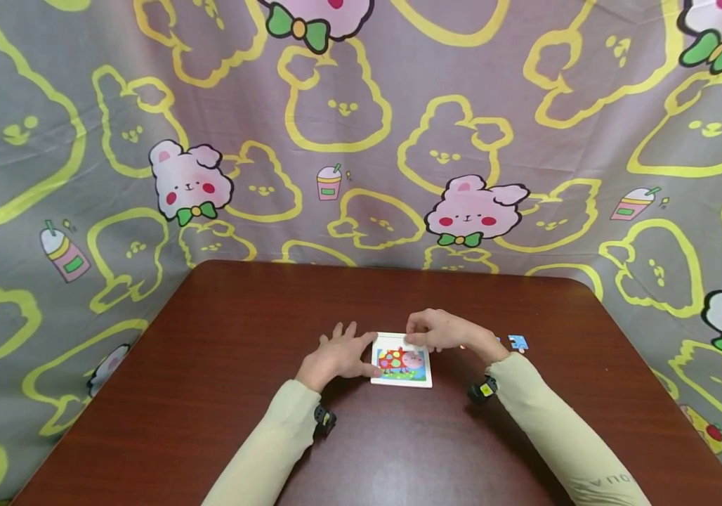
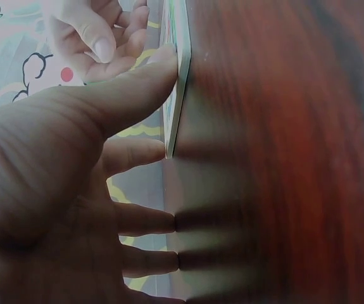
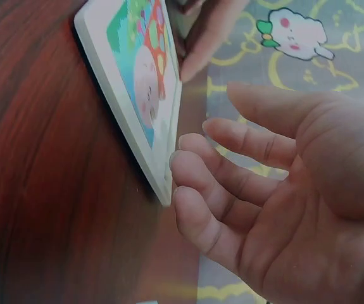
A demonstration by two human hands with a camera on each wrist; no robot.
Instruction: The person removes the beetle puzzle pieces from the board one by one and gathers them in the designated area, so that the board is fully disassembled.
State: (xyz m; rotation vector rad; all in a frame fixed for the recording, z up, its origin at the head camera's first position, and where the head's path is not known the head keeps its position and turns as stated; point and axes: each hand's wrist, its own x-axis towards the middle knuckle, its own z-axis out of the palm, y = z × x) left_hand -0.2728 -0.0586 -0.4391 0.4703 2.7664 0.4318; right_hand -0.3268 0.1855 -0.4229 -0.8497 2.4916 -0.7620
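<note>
A square, white-framed puzzle board (image 1: 401,383) lies flat on the table. Its picture (image 1: 399,363) shows a red, spotted ladybug with a pink face over green and blue; a pale strip runs along the far side. My left hand (image 1: 338,357) rests at the board's left side, thumb (image 2: 150,79) on the frame, index fingertip at a corner and the other fingers spread on the table. At the far right corner hovers my right hand (image 1: 440,330), its fingers (image 3: 197,177) loosely bent beside the frame. Nothing shows between its thumb and fingers.
A blue jigsaw piece (image 1: 517,342) lies on the dark red-brown table (image 1: 260,309), right of my right wrist. Bits of other pieces peek out around that forearm. Behind the table hangs a patterned curtain (image 1: 392,169).
</note>
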